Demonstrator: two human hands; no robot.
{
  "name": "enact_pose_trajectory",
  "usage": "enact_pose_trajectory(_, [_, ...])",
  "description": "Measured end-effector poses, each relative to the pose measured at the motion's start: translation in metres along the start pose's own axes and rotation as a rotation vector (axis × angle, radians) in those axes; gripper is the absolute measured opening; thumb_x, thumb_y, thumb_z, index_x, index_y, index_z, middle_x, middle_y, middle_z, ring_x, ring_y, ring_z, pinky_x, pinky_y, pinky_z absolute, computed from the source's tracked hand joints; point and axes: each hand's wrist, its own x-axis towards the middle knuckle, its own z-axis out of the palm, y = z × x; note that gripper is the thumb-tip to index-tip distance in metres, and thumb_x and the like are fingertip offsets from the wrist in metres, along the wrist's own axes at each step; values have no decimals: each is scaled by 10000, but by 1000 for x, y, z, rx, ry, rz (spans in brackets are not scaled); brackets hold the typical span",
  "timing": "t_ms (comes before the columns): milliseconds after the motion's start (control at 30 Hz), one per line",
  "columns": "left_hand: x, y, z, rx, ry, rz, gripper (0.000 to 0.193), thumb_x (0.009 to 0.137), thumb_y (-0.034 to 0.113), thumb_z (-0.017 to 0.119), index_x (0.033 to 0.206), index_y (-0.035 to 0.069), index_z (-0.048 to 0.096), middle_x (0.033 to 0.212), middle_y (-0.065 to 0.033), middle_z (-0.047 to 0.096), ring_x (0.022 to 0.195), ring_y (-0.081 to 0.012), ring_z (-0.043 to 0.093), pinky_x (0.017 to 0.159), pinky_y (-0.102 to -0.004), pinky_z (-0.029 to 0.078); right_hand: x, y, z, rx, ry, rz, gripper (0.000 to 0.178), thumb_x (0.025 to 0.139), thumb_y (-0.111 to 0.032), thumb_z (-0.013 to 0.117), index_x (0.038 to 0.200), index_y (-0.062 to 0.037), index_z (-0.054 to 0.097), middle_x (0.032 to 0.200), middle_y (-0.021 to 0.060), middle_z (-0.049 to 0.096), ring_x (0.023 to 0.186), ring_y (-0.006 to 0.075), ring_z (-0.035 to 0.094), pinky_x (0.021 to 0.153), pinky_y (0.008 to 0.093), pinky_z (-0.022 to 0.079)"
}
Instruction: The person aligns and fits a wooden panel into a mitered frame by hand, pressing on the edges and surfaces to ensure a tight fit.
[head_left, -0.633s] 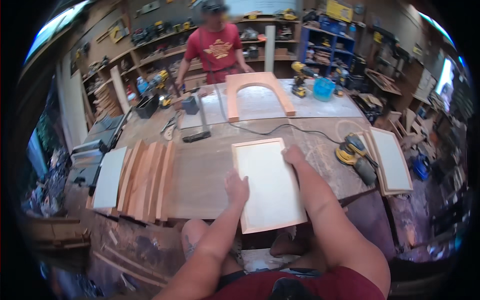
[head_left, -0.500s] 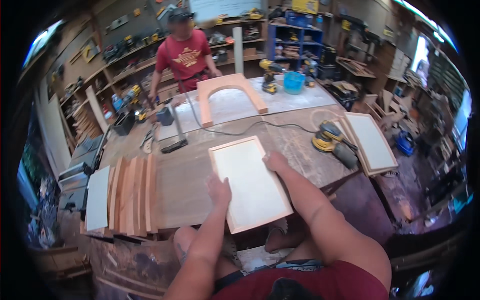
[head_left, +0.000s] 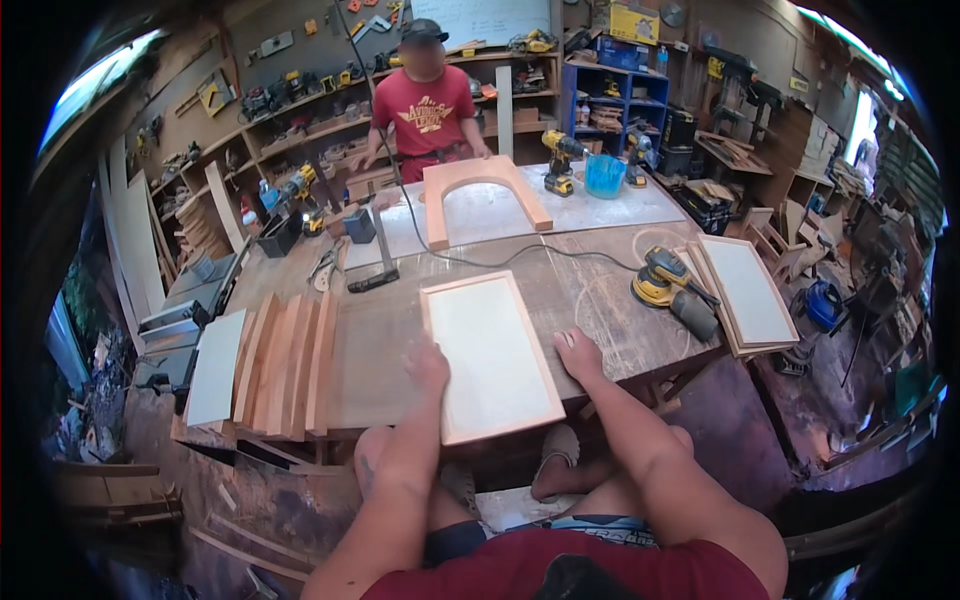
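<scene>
A shallow wooden frame with a white panel inside (head_left: pixel 490 355) lies on the workbench in front of me, its near end at the bench's front edge. My left hand (head_left: pixel 428 366) rests against the frame's left side, fingers spread out and slightly blurred. On the other side my right hand (head_left: pixel 579 356) is on the bench top, just off the right rail, with its fingers loosely apart and nothing in them. Both forearms reach in from below.
Several wooden pieces (head_left: pixel 285 365) and a white board (head_left: pixel 215 368) stand at left. A yellow sander (head_left: pixel 660 280) lies at right beside stacked framed panels (head_left: pixel 748 290). Beyond are a hammer (head_left: pixel 375 280), a cord, an arched wooden piece (head_left: pixel 480 170), a drill (head_left: pixel 558 160) and a co-worker (head_left: pixel 425 105).
My right hand has let go of the frame's right rail and moved down onto the bench. The frame sits slightly straighter. The co-worker's raised head and body have shifted with the view.
</scene>
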Motion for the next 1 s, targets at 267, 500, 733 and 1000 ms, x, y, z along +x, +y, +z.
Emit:
enact_pose_trajectory(267, [33,-80,-66,-13,14,-271,521,1008,221,466,1507,94,387,1469,-143,497,1415,-333,387,1175,-538,239,-10,-3,4,-83,91,-113,363,913,-450,626,1010,-100,623,949,199,696,920,427,659,812,531,503])
enact_pose_trajectory(500, [39,-39,-68,-85,211,240,520,906,223,635,1382,51,514,1375,-200,542,1362,-368,425,1139,-514,301,-8,0,-3,-125,84,-122,320,927,-416,607,995,-103,618,919,186,687,886,435,652,797,538,502])
enact_pose_trajectory(733, [-25,104,-16,-123,-246,546,486,919,298,607,1374,138,550,1473,-169,476,1416,-378,363,1168,-613,196,-9,2,2,-163,30,-78,321,933,-419,594,1000,-105,610,921,210,688,889,437,654,801,548,500])
enact_pose_trajectory(1000, [-41,72,-27,151,-330,834,497,935,165,504,1431,161,493,1528,-132,427,1420,-330,375,1164,-648,173,-13,-6,2,-104,108,-128,310,917,-407,617,977,-103,625,931,182,692,900,420,653,804,530,501])
